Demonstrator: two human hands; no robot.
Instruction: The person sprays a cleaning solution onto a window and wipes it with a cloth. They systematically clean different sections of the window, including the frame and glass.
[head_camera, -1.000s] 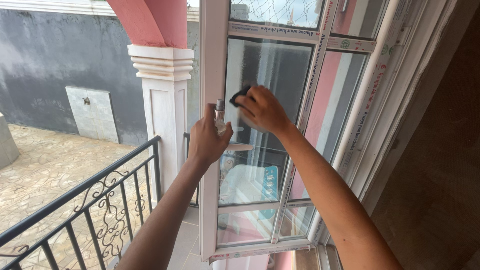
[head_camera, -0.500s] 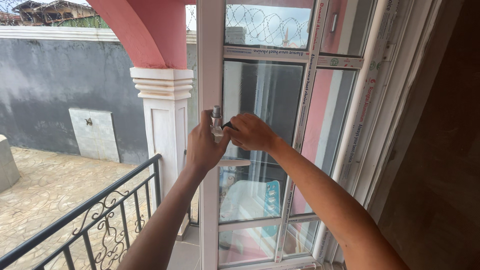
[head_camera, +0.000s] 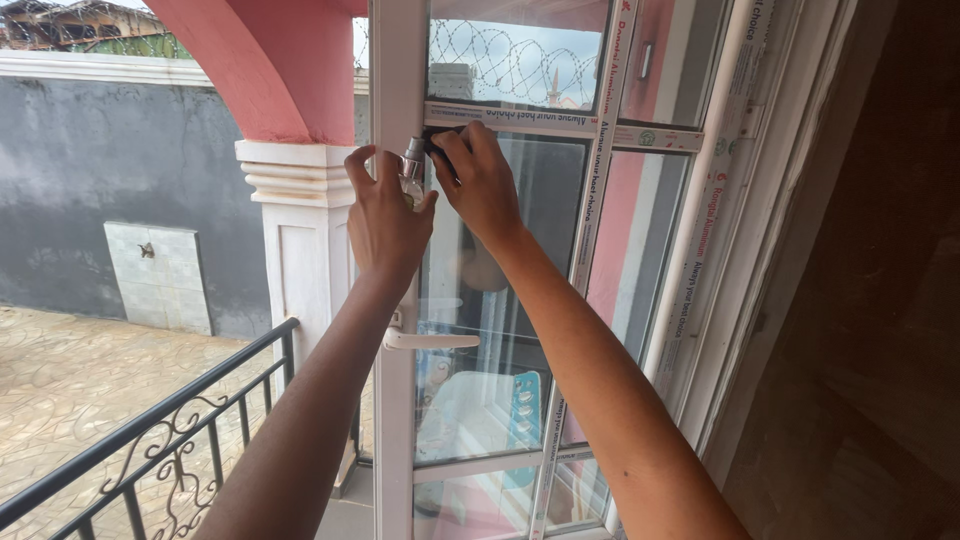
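My left hand (head_camera: 382, 218) is raised against the white frame of an open window sash (head_camera: 392, 420) and grips a small clear bottle (head_camera: 411, 172) with a silver top. My right hand (head_camera: 478, 178) is closed on a dark cloth (head_camera: 437, 142), pressing it to the upper left corner of the middle glass pane (head_camera: 520, 250), just under the taped crossbar. Both hands almost touch each other. A white window handle (head_camera: 430, 341) sticks out of the frame below my left wrist.
A black iron balcony railing (head_camera: 150, 440) runs at lower left beside a white pillar (head_camera: 300, 250) under a red arch. A grey wall (head_camera: 100, 180) and paved yard lie beyond. The dark room wall (head_camera: 870, 300) stands to the right.
Both hands have risen up the window, from the pane's middle height to its top corner. The right hand with the cloth moved left and up, and the bottle rose with the left hand.
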